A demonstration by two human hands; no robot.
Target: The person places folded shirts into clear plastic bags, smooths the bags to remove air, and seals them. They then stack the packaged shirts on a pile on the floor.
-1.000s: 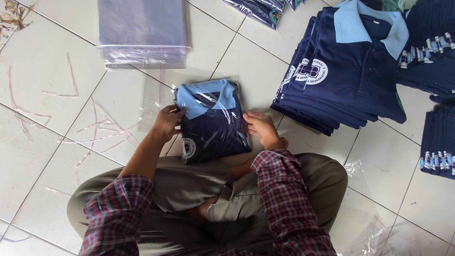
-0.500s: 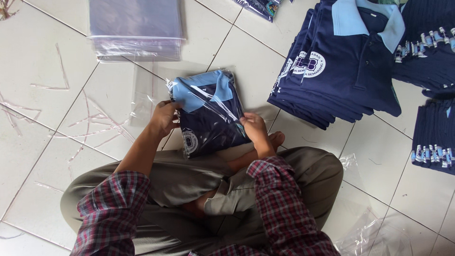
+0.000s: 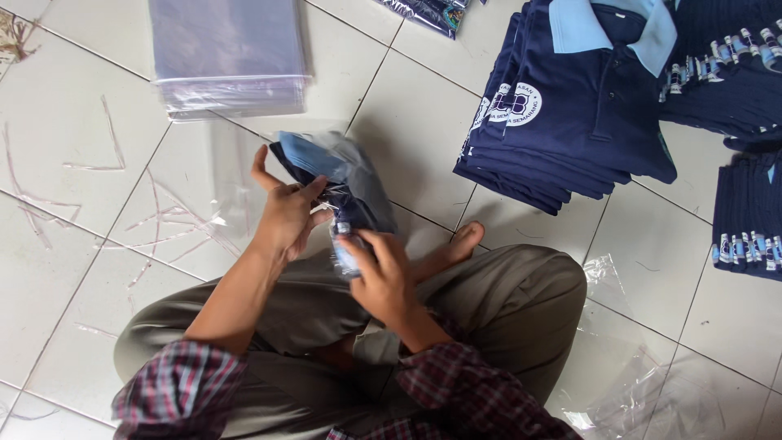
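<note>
Bagged shirt seemingly between hands.

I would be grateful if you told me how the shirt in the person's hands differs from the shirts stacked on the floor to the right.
The bagged shirt sits in clear plastic, gripped by the left hand and right hand; the stacked shirts are unwrapped. It is lifted and tilted, while the stack lies flat on the tiled floor. It is a single shirt; the stack holds many. Both are navy with light blue collars.
</note>
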